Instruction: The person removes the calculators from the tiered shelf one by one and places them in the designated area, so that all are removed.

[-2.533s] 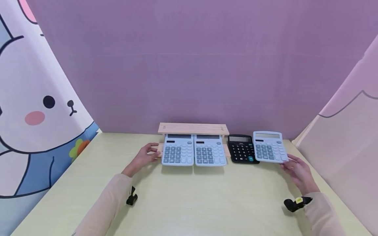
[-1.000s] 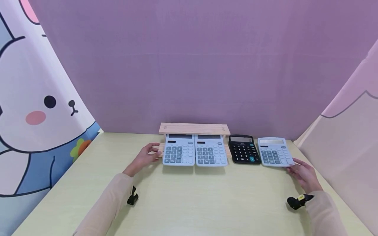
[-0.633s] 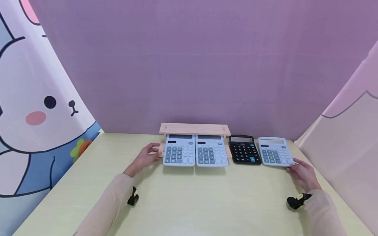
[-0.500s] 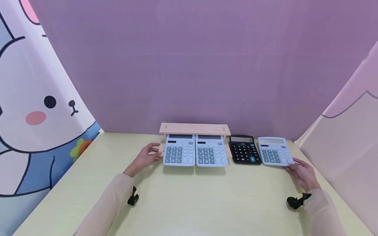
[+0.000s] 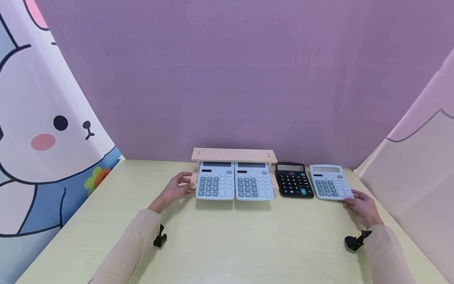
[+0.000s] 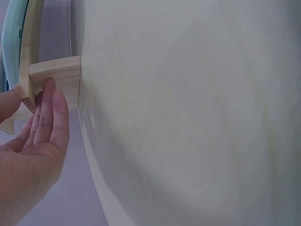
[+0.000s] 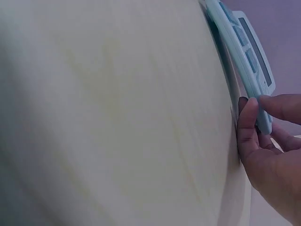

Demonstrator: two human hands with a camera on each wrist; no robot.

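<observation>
My right hand [image 5: 364, 209] pinches the near right corner of a light blue calculator [image 5: 330, 182]. In the right wrist view, the thumb lies on top of that calculator [image 7: 249, 61] and fingers reach beneath its edge, close to the tabletop. A black calculator [image 5: 294, 181] lies just left of it. Two more light blue calculators, one on the left [image 5: 214, 182] and one on the right [image 5: 253, 182], lean side by side on a small wooden rack [image 5: 234, 155]. With thumb and fingers, my left hand [image 5: 174, 189] holds the rack's left end. The rack's top board covers their upper edges.
A pale wooden tabletop [image 5: 227, 240] stretches in front of the row. Behind stands a purple backdrop [image 5: 234, 79]. A cartoon-printed cloth [image 5: 42, 165] hangs on the left, and a pale cloth wall [image 5: 422, 177] closes the right side near my right hand.
My right hand has brought its light blue calculator down and rightward, from overlapping the black one to beside it. In the last half second it has hardly moved. My left hand keeps its place.
</observation>
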